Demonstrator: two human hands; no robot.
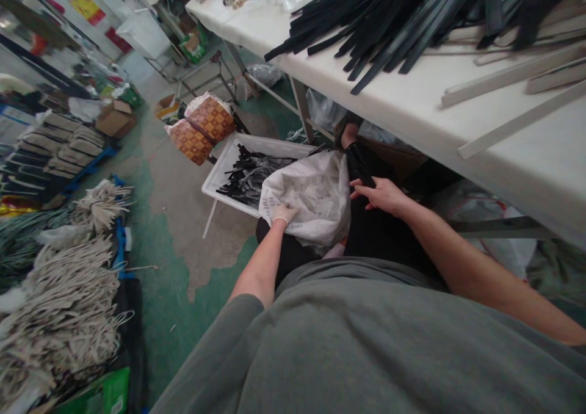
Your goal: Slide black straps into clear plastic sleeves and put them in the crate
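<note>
From my head camera: my left hand (284,214) lies at the near-left rim of the white sack (323,229), fingertips inside its mouth; I cannot tell whether they pinch anything. The sack sits between my legs, against a white tray (225,165). My right hand (373,194) is half-curled by a black object (361,165); whether I'm gripping it, I cannot tell.

No lettering can be read with certainty. Dark printed characters run along the side and lower rim of the white sack (304,185), creased and too small; the red-and-yellow wall poster (85,2) carries blurred writing, equally illegible.
</note>
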